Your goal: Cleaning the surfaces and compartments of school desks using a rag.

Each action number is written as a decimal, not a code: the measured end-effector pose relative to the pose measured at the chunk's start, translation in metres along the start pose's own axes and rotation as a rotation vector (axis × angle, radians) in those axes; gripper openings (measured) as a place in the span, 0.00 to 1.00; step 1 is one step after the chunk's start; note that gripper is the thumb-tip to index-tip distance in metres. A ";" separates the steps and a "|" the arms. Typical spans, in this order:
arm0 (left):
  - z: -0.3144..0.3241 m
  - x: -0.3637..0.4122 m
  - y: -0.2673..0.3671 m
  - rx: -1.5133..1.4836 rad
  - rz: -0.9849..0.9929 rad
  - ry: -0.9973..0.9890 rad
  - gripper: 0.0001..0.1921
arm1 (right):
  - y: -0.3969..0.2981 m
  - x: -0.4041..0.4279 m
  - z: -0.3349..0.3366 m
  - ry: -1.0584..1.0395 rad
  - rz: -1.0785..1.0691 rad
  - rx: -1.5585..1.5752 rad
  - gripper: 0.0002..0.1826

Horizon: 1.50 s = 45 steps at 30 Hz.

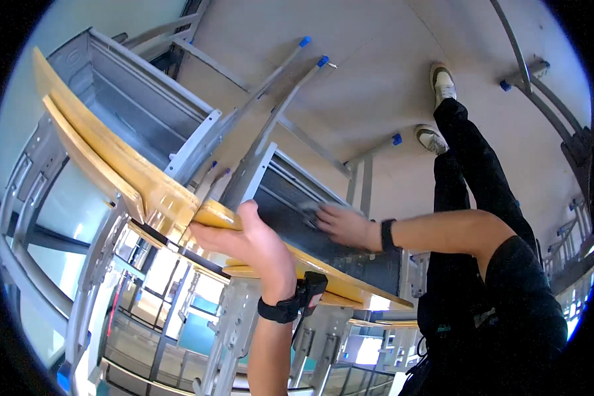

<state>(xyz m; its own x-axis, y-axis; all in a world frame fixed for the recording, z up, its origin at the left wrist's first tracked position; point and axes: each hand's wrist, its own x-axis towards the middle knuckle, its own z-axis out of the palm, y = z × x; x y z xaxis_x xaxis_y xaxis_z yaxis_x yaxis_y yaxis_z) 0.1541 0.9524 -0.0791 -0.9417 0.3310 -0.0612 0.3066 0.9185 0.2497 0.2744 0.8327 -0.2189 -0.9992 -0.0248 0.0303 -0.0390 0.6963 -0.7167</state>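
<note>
My left hand (pixel 250 242), with a black device strapped at its wrist, is at the near corner of a yellow wooden desktop (pixel 326 265), thumb on one side of the edge and fingers along the other. Inside that desk's open dark grey metal compartment (pixel 282 193) is my right hand (pixel 344 227), wearing a black wristband. Its fingers are bent over a greyish cloth-like thing (pixel 309 213), which is blurred and partly hidden by them.
A second desk with a wooden top (pixel 114 153) and an open metal compartment (pixel 138 109) adjoins on the left. Grey metal legs with blue end caps (pixel 322 61) reach over the floor. My shoes (pixel 443 84) are at the upper right, near more metal frames (pixel 544 94).
</note>
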 end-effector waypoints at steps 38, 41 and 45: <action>-0.046 0.128 0.073 0.016 0.236 -0.387 0.42 | 0.176 0.249 -0.178 0.007 -0.288 -0.142 0.09; -0.040 0.162 0.093 0.056 0.228 -0.426 0.43 | 0.187 0.250 -0.183 0.080 -0.213 -0.017 0.09; -0.035 0.198 0.099 0.040 0.204 -0.445 0.47 | 0.212 0.307 -0.215 0.327 0.086 0.000 0.11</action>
<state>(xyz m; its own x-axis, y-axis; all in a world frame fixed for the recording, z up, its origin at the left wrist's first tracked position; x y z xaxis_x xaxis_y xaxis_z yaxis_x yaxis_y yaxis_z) -0.0074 1.1011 -0.0330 -0.7140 0.5570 -0.4241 0.4917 0.8302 0.2626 -0.0402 1.1267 -0.2118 -0.9448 0.2657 0.1918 0.0455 0.6860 -0.7262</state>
